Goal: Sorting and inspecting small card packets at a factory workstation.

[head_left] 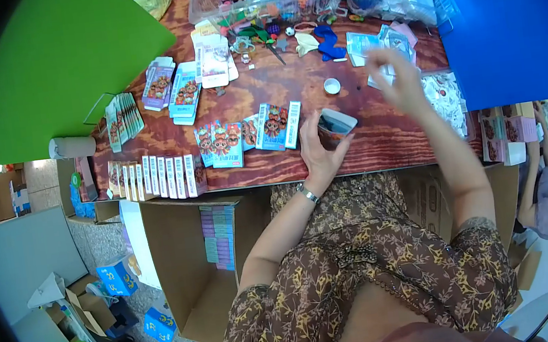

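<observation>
Head view: left hand [321,157] half-curled around small box [337,123]
Likely light, crushable; grip sides. Right hand [403,85] blurred, grasp unclear.

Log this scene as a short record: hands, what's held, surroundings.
left hand: fingers around a box
right hand: raised near the packets; blurred, grip unclear
surface: red-brown table
beyond held box: round white piece
near edge, left: row of boxes
far side: clear bin, mixed small colourful items
</observation>
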Demonstrator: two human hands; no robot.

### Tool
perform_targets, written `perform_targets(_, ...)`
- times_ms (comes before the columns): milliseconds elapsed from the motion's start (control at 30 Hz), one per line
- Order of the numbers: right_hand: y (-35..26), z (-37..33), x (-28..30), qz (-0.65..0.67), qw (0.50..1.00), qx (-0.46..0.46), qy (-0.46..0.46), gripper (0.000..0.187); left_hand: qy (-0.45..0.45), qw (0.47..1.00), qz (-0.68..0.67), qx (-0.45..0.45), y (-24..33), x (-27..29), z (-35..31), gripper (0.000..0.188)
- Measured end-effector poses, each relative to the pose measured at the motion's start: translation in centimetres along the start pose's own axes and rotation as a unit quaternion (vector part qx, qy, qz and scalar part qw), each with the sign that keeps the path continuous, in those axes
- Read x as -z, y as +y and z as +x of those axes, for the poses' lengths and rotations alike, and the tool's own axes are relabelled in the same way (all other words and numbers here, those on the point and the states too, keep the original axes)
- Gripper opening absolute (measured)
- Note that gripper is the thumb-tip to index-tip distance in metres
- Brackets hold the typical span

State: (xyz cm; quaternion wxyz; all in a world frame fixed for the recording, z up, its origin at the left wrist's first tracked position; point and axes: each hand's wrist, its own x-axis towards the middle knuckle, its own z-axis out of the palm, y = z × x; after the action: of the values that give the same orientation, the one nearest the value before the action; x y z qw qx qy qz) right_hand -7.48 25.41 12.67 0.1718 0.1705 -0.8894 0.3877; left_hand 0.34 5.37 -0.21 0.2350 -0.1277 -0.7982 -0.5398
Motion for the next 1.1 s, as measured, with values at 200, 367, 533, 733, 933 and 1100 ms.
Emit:
perform_targets(200,-0.1,-11.4,-6.3,-0.016,0.996,0.071,0.058,0.041,-0.005,1.0,0.018,-0.015,-0.5,-0.8,-0.4,0.089)
perform_targets(367,0.5,-12.6,-8.6,0.052,0.996,-0.008,0.078,0.044,-0.013,0.999,0.041,-0.013,-0.4,-0.7,-0.9,0.085)
perform_targets(533,0.2,-12.7,-8.7,0.132,0.986,-0.07,0.076,0.04,-0.013,0.999,0.045,-0.027,-0.1,-0.2,-1.8,0.083)
perform_targets(733,0.7,-11.1,-5.5,0.21,0.971,-0.099,-0.059,0.017,-0.08,0.994,-0.047,-0.057,-0.2,2.1,-1.9,0.068)
perform_targets(933,1.1,-10.9,-4.0,0.259,0.949,-0.117,-0.14,0.014,-0.159,0.982,-0.076,-0.066,0.3,4.9,-0.1,0.035)
perform_targets(1100,-0.7,-10.0,-3.7,0.2,0.966,-0.062,-0.153,0.017,-0.196,0.974,-0.099,-0.048,0.1,5.7,0.4,0.028)
